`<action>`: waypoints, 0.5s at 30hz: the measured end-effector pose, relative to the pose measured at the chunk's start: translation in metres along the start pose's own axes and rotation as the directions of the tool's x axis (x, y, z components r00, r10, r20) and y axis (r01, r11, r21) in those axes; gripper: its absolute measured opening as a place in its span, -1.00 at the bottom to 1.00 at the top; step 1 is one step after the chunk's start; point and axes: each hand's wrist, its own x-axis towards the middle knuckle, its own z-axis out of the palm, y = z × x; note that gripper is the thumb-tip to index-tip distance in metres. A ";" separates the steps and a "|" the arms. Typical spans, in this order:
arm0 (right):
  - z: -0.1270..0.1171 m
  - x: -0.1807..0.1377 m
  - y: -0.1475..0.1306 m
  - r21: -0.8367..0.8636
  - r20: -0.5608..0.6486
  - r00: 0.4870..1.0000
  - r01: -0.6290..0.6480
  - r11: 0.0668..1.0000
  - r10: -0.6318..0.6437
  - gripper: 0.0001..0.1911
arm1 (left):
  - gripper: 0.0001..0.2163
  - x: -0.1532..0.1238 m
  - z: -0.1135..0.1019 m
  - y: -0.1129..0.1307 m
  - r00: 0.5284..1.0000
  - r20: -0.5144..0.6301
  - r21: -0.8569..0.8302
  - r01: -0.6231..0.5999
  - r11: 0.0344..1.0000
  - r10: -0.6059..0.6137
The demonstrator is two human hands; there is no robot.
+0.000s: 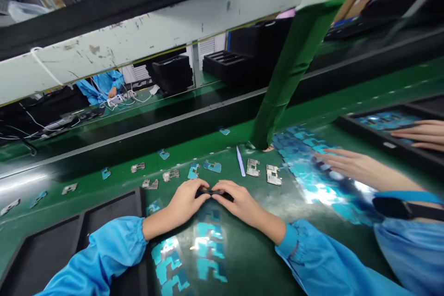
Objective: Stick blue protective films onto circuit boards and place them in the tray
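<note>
My left hand (185,200) and my right hand (239,201) meet over the green work surface, fingertips closed on opposite ends of a small, thin dark part (210,192). Fingers cover much of it, so its exact kind is hidden. Beneath my hands, a clear strip with blue shaped pieces (210,240) lies flat, and a second such strip (169,263) is to its left. Beyond my fingers lie blue-faced pieces (212,166) and silver metal plates (170,175). Just past my right hand are a pale pointed tool like tweezers (240,161) and two more metal plates (253,167).
A black divided tray (45,252) sits at my left forearm. On the right, a co-worker's hand (350,166) is over blue pieces (294,152) beside another black tray (357,132). A green-wrapped post (294,74) rises behind; a white beam (149,32) crosses above.
</note>
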 end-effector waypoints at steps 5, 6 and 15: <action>-0.009 -0.012 -0.004 -0.052 -0.230 0.962 0.136 0.989 -0.144 -0.78 | -0.77 0.007 -0.002 0.004 0.998 0.001 -0.024 -0.068 0.997 0.068; -0.013 -0.013 -0.005 -0.066 -0.259 0.951 0.160 0.985 -0.172 -0.77 | -0.76 0.006 -0.002 0.003 0.996 -0.009 -0.006 -0.090 0.996 0.090; -0.035 0.006 -0.016 0.754 -0.347 0.775 -0.105 0.649 0.529 -0.67 | -0.62 -0.013 0.026 -0.019 0.910 0.151 0.333 -0.415 0.847 0.387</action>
